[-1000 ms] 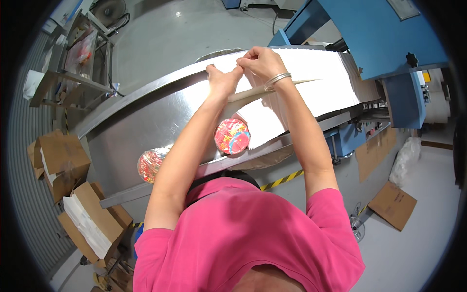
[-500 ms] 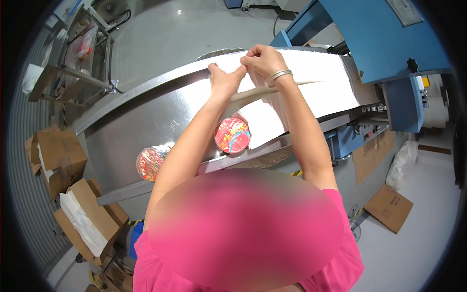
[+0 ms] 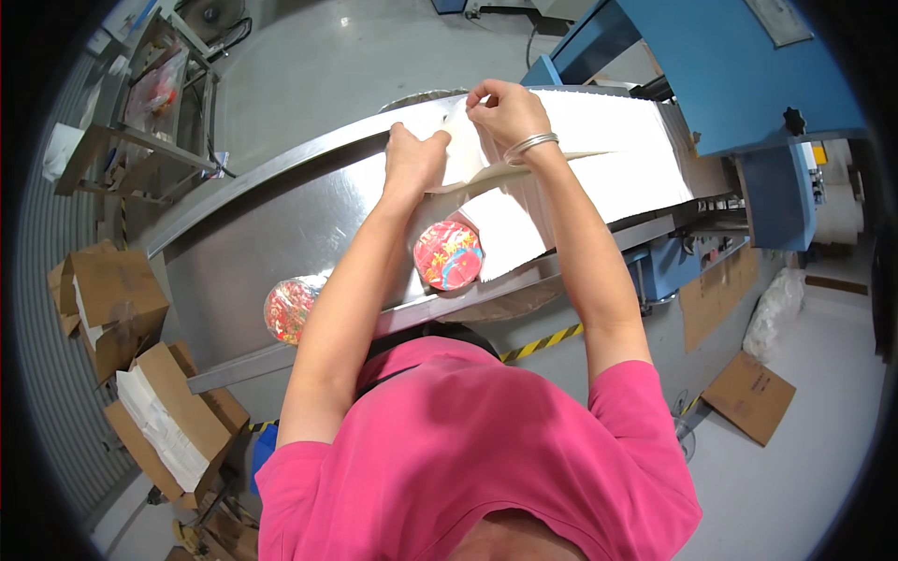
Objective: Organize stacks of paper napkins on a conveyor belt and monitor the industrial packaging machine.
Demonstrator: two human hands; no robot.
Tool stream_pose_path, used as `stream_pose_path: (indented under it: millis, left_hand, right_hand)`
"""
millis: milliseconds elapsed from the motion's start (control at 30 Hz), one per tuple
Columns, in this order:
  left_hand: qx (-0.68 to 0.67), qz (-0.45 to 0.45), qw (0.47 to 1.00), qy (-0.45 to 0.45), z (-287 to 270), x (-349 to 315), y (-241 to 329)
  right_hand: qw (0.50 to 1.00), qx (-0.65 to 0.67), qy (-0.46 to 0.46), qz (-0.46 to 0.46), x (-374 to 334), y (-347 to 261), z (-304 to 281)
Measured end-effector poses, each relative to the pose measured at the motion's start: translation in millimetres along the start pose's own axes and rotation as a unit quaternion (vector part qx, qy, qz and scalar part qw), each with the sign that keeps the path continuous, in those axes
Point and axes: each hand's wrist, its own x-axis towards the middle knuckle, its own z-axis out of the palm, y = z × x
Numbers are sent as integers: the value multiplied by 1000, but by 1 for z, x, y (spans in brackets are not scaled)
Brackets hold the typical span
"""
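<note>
Two rows of white paper stock [image 3: 608, 122], like long packed stacks of sheets, lie on the metal table. My left hand [image 3: 413, 166] is closed around the left end of the far row, thumb pointing right. Above that end, my right hand [image 3: 510, 114], with bracelets on its wrist, has its fingers pinched together; what is between them is too small to make out. A cream-white sheet [image 3: 462, 150] stands loose between the hands. At the left end of the near row sits a round red patterned piece [image 3: 448, 255]. Another round red patterned piece [image 3: 289, 311], wrapped in clear film, lies beside my left forearm.
The metal table [image 3: 271, 220] has a raised rail along its far side. A blue machine [image 3: 739, 75] stands at the right end of the rows. Open cardboard boxes [image 3: 173, 421] are at the left, and a metal rack [image 3: 159, 112] stands at the far left.
My hands have moved apart: the left slightly left and down, the right slightly up. The cream-white sheet between them shows more.
</note>
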Motion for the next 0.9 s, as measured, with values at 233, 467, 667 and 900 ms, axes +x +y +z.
stream_pose_path:
  millis: [233,467,667,900]
  left_hand:
    - [-180,63,981,23,-50,-15,-21]
    - [-557,118,816,-95,-114,-60,-16]
    - [-651,104,745,-105,-129,-55,-48]
    - [-668,184,702,-165,-121,-49,-66]
  right_hand:
    - [988,-125,-1,-86,3,-2,4]
    - [981,-179,-49,-64,-5,-12,-2]
    - [974,-211,-63,-52,-13,-18,-4]
    - [973,-215,-68,-52,-11,-19,-4]
